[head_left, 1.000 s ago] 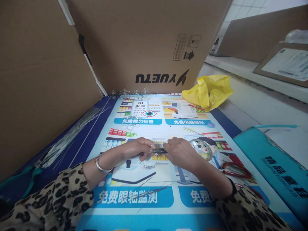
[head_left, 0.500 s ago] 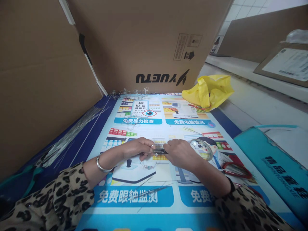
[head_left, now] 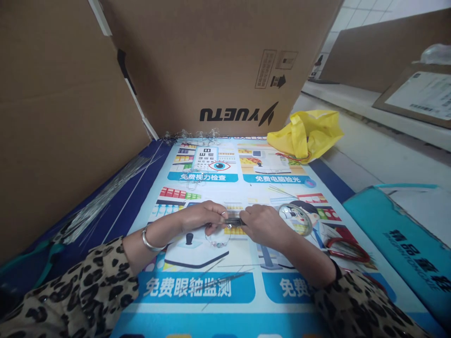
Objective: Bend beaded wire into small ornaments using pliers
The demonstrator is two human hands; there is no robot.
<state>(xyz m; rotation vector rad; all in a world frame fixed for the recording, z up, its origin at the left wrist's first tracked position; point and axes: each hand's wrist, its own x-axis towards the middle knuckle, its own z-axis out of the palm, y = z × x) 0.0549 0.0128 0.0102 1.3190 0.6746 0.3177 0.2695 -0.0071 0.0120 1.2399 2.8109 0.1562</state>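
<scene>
My left hand and my right hand meet over the middle of a printed poster mat. Both are closed on a small dark tool held between them. A thin wire loop strung with small beads hangs from it just below my left fingers. A silver bangle sits on my left wrist. Both sleeves are leopard print. A clear round dish lies right beside my right hand.
A large cardboard box walls off the back and left. A bundle of thin wires lies left; loose wires lie near me. A yellow plastic bag, red-handled pliers, a teal bag sit right.
</scene>
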